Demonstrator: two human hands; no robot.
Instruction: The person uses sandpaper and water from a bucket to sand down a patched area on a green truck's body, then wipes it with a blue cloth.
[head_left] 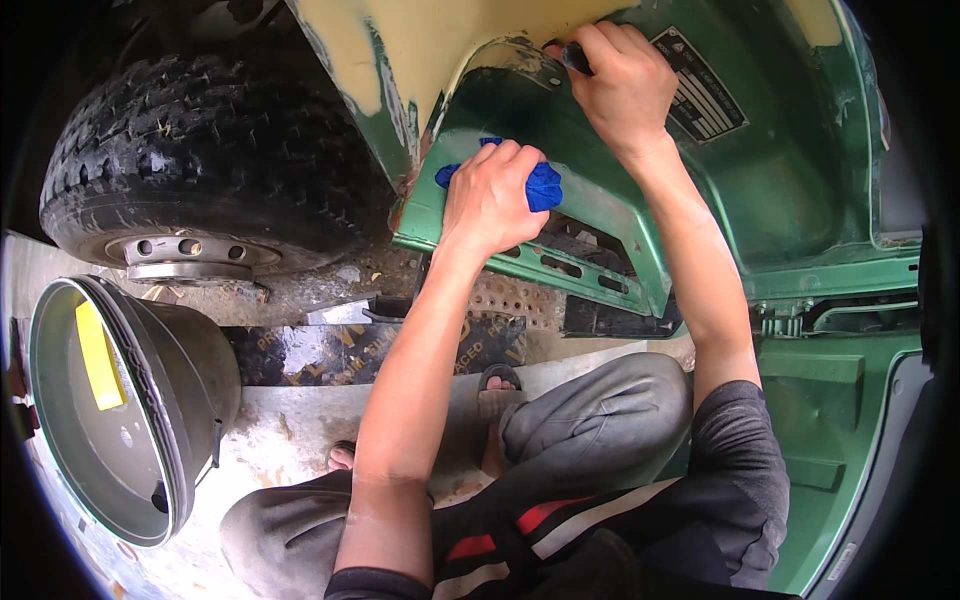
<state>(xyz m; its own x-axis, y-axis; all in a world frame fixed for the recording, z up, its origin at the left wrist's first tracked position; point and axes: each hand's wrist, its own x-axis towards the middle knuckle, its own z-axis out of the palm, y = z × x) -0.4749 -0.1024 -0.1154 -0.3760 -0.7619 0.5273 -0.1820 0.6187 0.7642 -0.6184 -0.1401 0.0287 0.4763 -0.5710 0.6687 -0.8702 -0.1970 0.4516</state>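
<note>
My left hand [492, 190] is closed on a crumpled blue cloth [543, 186] and rests on the lower ledge of a green painted body panel [760, 190]. Higher up, my right hand [625, 80] is closed around a small black tool [576, 58], whose working end is at the panel's upper seam, beside a rough patch of paint and bare spots; its exact shape is hard to make out. A metal data plate [700, 85] is fixed just right of that hand. Cream-coloured filler or paint [400, 50] covers the surface at the upper left.
A large tyre [180, 150] on a steel rim stands at the left, above a metal drum-like container [160, 400] with a yellow strip inside. A printed dark board [280, 355] lies on the floor. My bent legs are below; more green bodywork [830, 430] is on the right.
</note>
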